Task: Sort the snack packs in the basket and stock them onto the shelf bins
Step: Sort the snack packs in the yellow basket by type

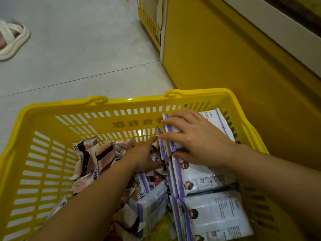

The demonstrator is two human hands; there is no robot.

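A yellow slotted basket (43,153) sits on the floor below me. Pink-and-white snack packs (90,159) lie heaped in its left half. White packs with purple edges (208,178) are lined up along its right side. My right hand (192,138) lies over the far purple packs, fingers spread and curled on a pack's edge (167,129). My left hand (140,157) reaches among the pink packs at the middle, its fingertips touching the purple stack. What its fingers hold is hidden.
A yellow shelf base (217,54) stands right behind the basket on the right, with a white ledge (284,30) above it. Grey tiled floor (86,58) stretches to the left. Another person's foot in a white sandal (12,40) is at the far left.
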